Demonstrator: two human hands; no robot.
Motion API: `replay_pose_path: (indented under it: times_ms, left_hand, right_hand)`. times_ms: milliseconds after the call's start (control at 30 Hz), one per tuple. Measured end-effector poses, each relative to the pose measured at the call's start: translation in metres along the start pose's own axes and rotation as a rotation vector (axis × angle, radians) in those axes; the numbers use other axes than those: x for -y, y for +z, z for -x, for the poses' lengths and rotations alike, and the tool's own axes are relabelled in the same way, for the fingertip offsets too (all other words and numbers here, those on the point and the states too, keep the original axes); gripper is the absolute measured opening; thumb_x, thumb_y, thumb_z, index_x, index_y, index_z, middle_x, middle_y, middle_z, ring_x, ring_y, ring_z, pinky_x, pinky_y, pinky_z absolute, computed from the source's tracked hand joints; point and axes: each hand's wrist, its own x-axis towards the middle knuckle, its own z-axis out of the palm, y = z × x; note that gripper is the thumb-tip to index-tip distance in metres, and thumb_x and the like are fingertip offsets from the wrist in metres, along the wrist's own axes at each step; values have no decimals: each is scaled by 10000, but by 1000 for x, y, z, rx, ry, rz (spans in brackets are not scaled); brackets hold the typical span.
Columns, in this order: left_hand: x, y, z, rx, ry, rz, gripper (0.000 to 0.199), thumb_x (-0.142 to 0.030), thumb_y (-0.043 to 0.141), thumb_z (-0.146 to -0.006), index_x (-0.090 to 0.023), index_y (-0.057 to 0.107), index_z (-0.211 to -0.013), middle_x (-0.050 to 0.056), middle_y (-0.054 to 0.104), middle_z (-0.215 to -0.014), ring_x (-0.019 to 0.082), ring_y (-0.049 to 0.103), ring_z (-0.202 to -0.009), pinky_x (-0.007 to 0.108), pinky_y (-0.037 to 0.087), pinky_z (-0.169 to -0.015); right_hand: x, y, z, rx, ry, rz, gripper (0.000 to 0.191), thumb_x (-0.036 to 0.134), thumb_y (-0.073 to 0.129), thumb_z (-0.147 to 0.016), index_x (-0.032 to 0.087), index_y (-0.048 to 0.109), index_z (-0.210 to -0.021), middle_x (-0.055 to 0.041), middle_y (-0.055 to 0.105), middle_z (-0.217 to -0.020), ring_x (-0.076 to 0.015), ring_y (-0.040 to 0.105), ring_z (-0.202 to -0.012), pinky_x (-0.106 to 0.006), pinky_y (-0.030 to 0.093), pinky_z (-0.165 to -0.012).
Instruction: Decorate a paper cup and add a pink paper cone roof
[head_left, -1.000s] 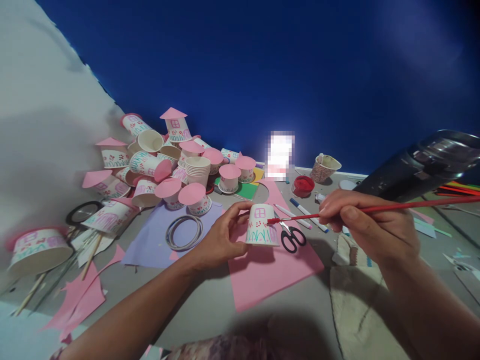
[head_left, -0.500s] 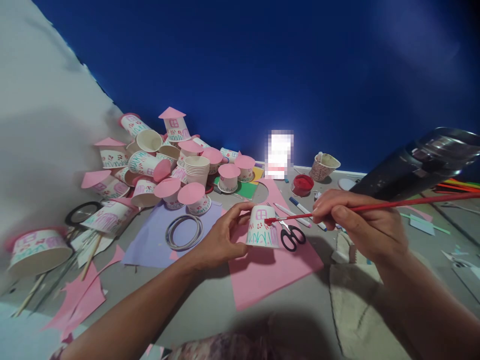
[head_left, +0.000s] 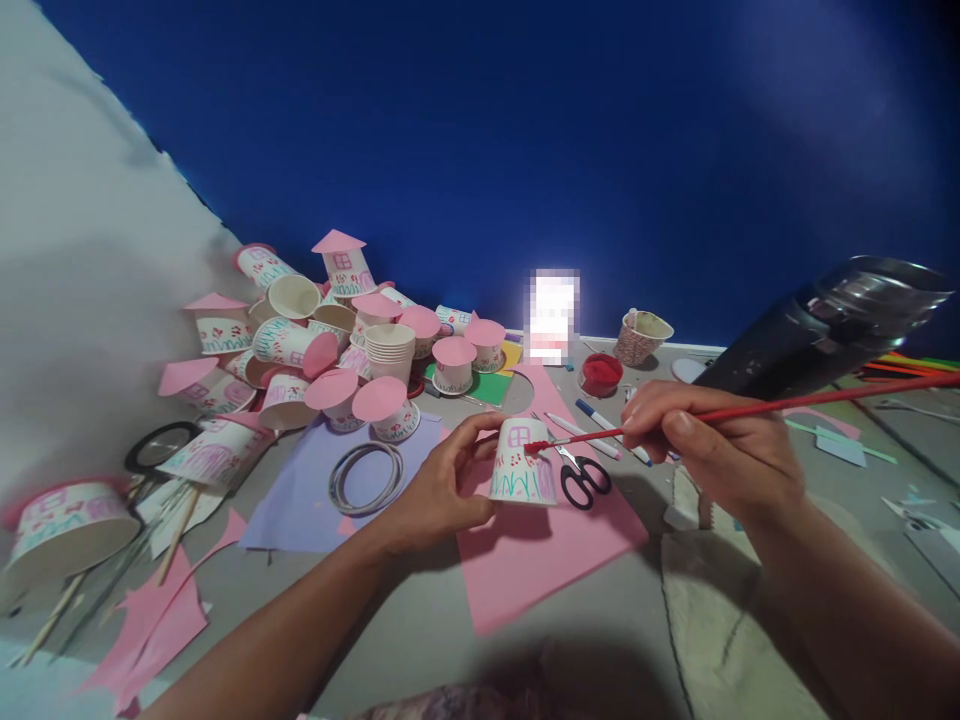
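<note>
My left hand point(head_left: 454, 485) grips an upside-down white paper cup point(head_left: 516, 478) by its left side, above a pink paper sheet point(head_left: 555, 570). The cup bears a purple window, red dabs and green grass strokes. My right hand point(head_left: 705, 440) is closed around a long red paintbrush point(head_left: 765, 405). Its red-loaded tip is at the cup's side, near the window drawing. Black-handled scissors point(head_left: 585, 480) lie just right of the cup. Behind them are markers point(head_left: 596, 412) and an open pot of red paint point(head_left: 600, 375).
Decorated cups with pink paper roofs point(head_left: 379, 400) are heaped at the left. A tape ring point(head_left: 366, 478) lies on a purple sheet point(head_left: 289, 500). A dark cylindrical object point(head_left: 810, 325) leans near my right hand, with a cloth point(head_left: 720, 610) below.
The view has shifted slightly. My left hand keeps its hold on the cup, and the brush tip has moved slightly over the cup's side, staying close to it.
</note>
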Motion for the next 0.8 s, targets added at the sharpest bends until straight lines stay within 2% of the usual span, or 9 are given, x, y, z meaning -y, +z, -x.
replay_pose_path:
  times_ms: [167, 267, 433, 600, 800]
  left_hand:
    - [0, 1, 1, -3, -9, 33, 784, -20, 767, -671, -272, 548, -1381, 107, 590, -1478, 328, 539, -1408, 409, 472, -1071]
    - [0, 1, 1, 4, -7, 39, 756, -29, 769, -682, -267, 558, -1368, 110, 603, -1462, 329, 549, -1395, 392, 491, -1025]
    - [-1, 1, 0, 15, -2, 37, 753, -38, 792, -683, -269, 564, -1363, 110, 601, -1465, 336, 544, -1404, 415, 474, -1062]
    - [0, 1, 1, 26, -8, 53, 747, -32, 776, -697, -273, 557, -1369, 112, 606, -1455, 336, 531, -1418, 391, 491, -1016]
    - [0, 1, 1, 21, -23, 113, 741, -26, 763, -675, -285, 572, -1343, 93, 610, -1445, 323, 516, -1429, 354, 488, -966]
  right_hand:
    - [-3, 0, -1, 42, 1, -29, 254, 334, 615, -1026, 229, 824, -926, -65, 719, -814, -171, 592, -657, -292, 478, -541]
    - [-3, -1, -1, 32, 9, -37, 254, 345, 626, -1020, 223, 826, -920, -69, 720, -817, -172, 598, -656, -292, 482, -534]
    - [-4, -1, 0, 9, -2, -61, 263, 362, 626, -1022, 224, 826, -922, -77, 725, -828, -173, 601, -658, -289, 484, -519]
    - [0, -1, -3, 25, 8, -44, 263, 357, 634, -1015, 220, 831, -906, -76, 732, -814, -169, 607, -637, -290, 489, -511]
    - [3, -4, -4, -43, -9, -84, 243, 381, 677, -986, 216, 834, -903, -78, 725, -775, -172, 591, -612, -300, 471, -494]
